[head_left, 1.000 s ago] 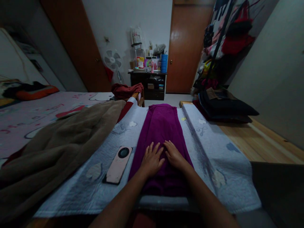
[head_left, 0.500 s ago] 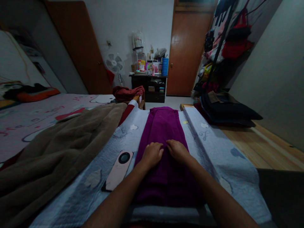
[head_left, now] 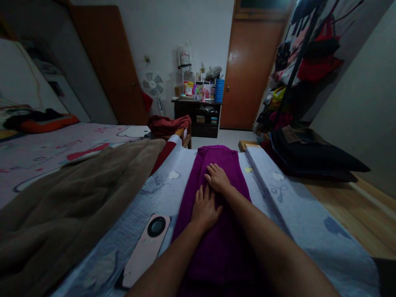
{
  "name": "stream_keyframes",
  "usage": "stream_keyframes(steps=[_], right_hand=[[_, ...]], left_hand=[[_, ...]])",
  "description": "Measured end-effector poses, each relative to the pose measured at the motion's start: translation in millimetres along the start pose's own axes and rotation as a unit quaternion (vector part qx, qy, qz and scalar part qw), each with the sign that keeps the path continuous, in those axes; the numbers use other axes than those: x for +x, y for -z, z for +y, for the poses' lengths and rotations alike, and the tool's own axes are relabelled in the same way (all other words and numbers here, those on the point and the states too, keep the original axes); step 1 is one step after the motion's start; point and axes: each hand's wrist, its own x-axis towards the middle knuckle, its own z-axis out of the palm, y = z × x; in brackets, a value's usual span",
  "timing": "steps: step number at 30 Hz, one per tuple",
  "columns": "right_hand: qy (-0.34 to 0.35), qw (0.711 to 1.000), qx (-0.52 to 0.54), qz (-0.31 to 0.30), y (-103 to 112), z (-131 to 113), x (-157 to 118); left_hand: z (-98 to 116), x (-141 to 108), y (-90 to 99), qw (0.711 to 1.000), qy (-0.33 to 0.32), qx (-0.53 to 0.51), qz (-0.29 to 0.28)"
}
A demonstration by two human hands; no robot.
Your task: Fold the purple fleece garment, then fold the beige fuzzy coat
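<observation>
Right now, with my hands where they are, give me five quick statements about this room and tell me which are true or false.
1. Your left hand and right hand both rest on the folded purple garment. True.
2. The left hand is farther out along the garment than the right hand. False: the right hand is farther out.
3. The smartphone lies on the pale blue patterned sheet, to the left of the garment. True.
4. The smartphone lies with its screen facing up. False: its pink back, with the round camera ring, faces up.
5. A pedestal fan stands to the left of the dark cabinet. True.
</observation>
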Motion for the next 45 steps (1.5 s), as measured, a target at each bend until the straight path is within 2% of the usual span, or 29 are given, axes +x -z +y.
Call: stream_keyframes(steps=[6, 17, 22, 25, 27, 30, 32, 34, 36, 41, 45], right_hand=[[-0.026, 0.998, -0.014, -0.058, -17, 13, 7], [-0.028, 0.993, -0.005, -0.118, -16, 20, 39], [-0.022, 0.991, 0.014, -0.132, -20, 27, 56], [-0.034, 0.995, 0.002, -0.099, -23, 25, 58], [-0.061, 0.997, -0.016, -0.035, -25, 21, 54], [-0.143, 0.988, -0.034, 0.058, -24, 15, 46], [-0.214, 0.974, -0.021, 0.075, -21, 17, 45], [-0.275, 0.96, 0.02, 0.042, -15, 24, 50], [-0.298, 0.952, 0.067, -0.011, -8, 37, 59], [-0.273, 0.953, 0.11, -0.071, 7, 64, 88], [-0.263, 0.954, 0.122, -0.079, 6, 65, 105]], left_hand=[[2, -1, -4.4, 0.999, 0.037, 0.026, 0.01], [-5, -4, -10.9, 0.999, 0.013, 0.023, 0.024], [-5, -4, -10.5, 0.999, 0.022, 0.02, 0.013], [-5, -3, -8.4, 1.0, 0.021, 0.017, 0.002], [-5, -3, -6.9, 1.0, 0.016, 0.012, 0.0], [-5, -3, -4.5, 1.0, 0.016, 0.007, -0.003], [-5, -3, -3.2, 1.0, 0.016, 0.003, -0.008], [-5, -3, -2.3, 1.0, 0.018, -0.001, -0.008], [-5, -3, -1.9, 1.0, 0.02, -0.005, -0.005], [-5, -3, -2.1, 1.0, 0.025, -0.013, -0.009], [-7, -4, -3.6, 0.999, 0.026, -0.017, -0.015]])
